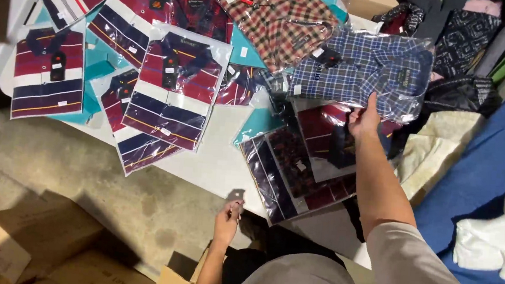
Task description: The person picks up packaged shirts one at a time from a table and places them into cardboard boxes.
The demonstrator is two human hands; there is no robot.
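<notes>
the person's right hand (363,118), upper right of centre in the frame, has its fingers pinched on the lower edge of a blue plaid shirt in a clear bag (360,69), holding it lifted over the other packs. the left hand (226,221), low in the middle of the frame, hangs by the near edge of the white surface (215,163) with its fingers curled narrow; whether they hold anything cannot be told. striped maroon and navy shirts in bags (176,85) lie spread over the left half of the surface, and a dark red bagged shirt (298,169) lies just under the raised pack. cardboard boxes (22,241) sit on the floor at lower left. the step in hand looks like sorting packed shirts; the next move calls for a steady pinch, as the slick bag could slip.
</notes>
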